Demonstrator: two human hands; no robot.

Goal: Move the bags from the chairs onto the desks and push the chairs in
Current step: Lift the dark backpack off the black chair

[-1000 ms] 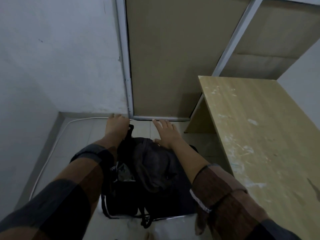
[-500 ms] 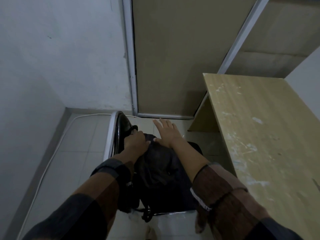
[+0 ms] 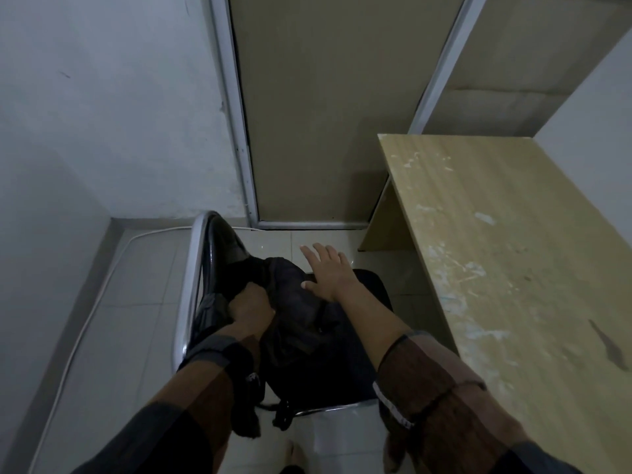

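Tiled corner, bare table [image 3: 513, 251]: our left grip [image 3: 251, 307] clenches the black backpack [image 3: 301, 323] on the chair [image 3: 205, 268]; right grip [image 3: 328, 271] lies spread. We should lift with both.

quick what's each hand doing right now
Left hand: closed, gripping the black bag.
Right hand: open, fingers spread, resting on the bag.

Chair [image 3: 201, 268]: on the tiled floor [image 3: 136, 302], left of the desk [image 3: 513, 268], backrest on its left side.
Backpack [image 3: 301, 319]: on the chair seat, against the backrest.
Left hand [image 3: 251, 307]: on the backpack's top, beside the backrest.
Right hand [image 3: 330, 271]: flat on the backpack's far right side.
Cable [image 3: 102, 292]: on the floor along the left wall.
Panel [image 3: 325, 114]: behind the chair.
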